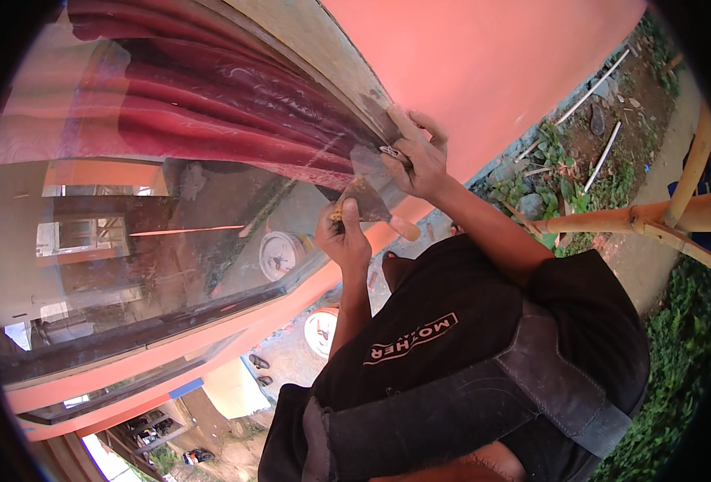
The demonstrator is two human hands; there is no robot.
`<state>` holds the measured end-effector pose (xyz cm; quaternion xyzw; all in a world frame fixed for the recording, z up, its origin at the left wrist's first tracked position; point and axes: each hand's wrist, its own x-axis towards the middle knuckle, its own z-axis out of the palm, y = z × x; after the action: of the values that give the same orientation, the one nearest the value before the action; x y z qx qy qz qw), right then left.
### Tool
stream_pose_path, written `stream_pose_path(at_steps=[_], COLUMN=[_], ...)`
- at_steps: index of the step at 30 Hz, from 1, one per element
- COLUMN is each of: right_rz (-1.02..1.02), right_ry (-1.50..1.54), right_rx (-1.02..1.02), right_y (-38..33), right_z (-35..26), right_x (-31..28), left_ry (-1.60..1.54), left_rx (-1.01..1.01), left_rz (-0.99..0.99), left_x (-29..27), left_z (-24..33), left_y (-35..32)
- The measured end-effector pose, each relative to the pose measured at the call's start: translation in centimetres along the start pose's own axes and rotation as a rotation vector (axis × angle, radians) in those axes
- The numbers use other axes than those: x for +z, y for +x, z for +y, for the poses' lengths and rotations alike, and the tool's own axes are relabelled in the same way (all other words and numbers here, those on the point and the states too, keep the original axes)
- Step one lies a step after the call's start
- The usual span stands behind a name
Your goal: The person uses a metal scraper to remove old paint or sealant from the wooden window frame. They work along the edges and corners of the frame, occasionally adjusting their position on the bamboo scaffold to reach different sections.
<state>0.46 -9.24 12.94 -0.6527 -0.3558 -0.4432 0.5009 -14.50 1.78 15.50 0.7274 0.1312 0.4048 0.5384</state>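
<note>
My left hand (345, 234) is closed on a putty knife. Its thumb lies on the broad metal blade (369, 202), which has yellowish smears, and the stubby wooden handle (404, 228) points away to the right. Just above, my right hand (420, 159) is at the edge of the worn wooden window frame (355, 80). Between its thumb and bent fingers sits a small greyish flat piece (395, 154) whose kind I cannot make out. Both hands are close in front of the glass pane (211, 201), behind which hangs a red curtain (235, 88).
A salmon-pink wall (492, 64) borders the frame. Bamboo poles (612, 221) cross at the right, near plants and stones (532, 193). Below are a round white bucket (321, 331) and a pair of sandals (260, 369) on the ground. The glass reflects buildings and a bucket.
</note>
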Motion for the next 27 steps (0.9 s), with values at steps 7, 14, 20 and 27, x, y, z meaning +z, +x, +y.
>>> stream_pose_path(at_steps=[7,14,20,27], right_rz=[-0.057,0.223,0.131,-0.222], right_ry=[0.136,0.216,0.372,0.499], right_rx=[0.065,0.257,0.418,0.504], right_y=[-2.9,1.1,0.2,-1.9], right_z=[0.8,0.1,0.3,-0.9], right_x=[-2.1,-0.4,-1.1,-4.6], left_ry=[0.015,-0.004,0.022,-0.052], left_rx=[-0.002,-0.005,0.015,0.042], left_rz=[-0.009,0.005,0.009,-0.068], left_x=[0.2,0.0,0.2,3.9], left_z=[0.3,0.5,0.5,1.7], left_y=[0.0,-0.3,0.0,2.8])
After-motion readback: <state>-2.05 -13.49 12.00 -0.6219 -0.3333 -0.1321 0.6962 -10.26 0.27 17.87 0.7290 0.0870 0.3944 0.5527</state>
